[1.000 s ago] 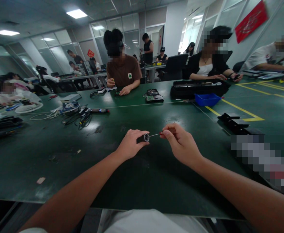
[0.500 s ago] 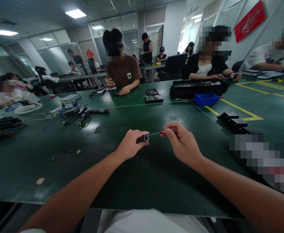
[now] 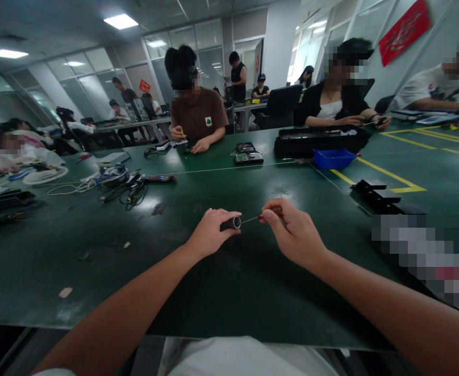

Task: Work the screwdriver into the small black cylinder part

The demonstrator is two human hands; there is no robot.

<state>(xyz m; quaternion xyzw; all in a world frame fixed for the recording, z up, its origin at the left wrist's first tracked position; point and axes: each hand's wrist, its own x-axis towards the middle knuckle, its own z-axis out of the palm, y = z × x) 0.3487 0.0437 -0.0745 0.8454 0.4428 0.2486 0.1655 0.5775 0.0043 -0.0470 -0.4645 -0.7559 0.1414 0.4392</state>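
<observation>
My left hand [image 3: 210, 233] is closed round a short dark cylinder [image 3: 229, 224] with a pale ring at its open end, which faces right. Most of the cylinder is hidden by my fingers. In my right hand [image 3: 292, 230] is a screwdriver [image 3: 259, 216], its reddish handle pinched between thumb and fingers. The thin metal shaft slants down and left to the cylinder's open end; whether the tip is inside or just at the rim I cannot tell. Both hands are held over the green table [image 3: 198, 292].
Cables and a dark tool [image 3: 157, 178] lie to the left. Circuit boards [image 3: 248, 154], a blue tray [image 3: 334, 159] and a long black housing [image 3: 319, 142] stand farther back. At the right lies a black part [image 3: 386, 197], partly blurred out. A co-worker [image 3: 200, 117] sits opposite.
The screwdriver has tilted a little, its handle end slightly higher and its shaft now slanting more steeply to the cylinder. My left hand and the cylinder have hardly moved.
</observation>
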